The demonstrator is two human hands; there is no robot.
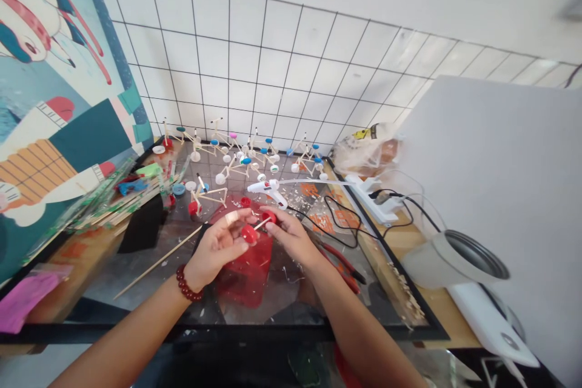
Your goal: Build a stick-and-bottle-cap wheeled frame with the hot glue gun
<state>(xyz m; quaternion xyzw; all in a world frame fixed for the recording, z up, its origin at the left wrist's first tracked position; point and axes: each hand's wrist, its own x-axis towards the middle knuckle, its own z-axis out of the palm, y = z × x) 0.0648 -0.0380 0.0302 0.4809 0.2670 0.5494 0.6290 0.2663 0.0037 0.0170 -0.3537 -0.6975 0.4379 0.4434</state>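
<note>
Red cap (248,234), round and shallow, tilted, pinched in the left hand (217,250); pale stick (261,225), thin and straight, slanting from there toward another red cap (268,216) in the right hand (291,236)

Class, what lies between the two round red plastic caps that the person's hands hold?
In the head view, a thin pale wooden stick spans from the nearer red cap in the left hand to the farther red cap in the right hand.

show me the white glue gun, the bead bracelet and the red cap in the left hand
White glue gun (267,187): head view, on its body.
Bead bracelet (183,285): head view, on its beads.
Red cap (249,234) in the left hand (216,248): head view, mid-surface.
</note>
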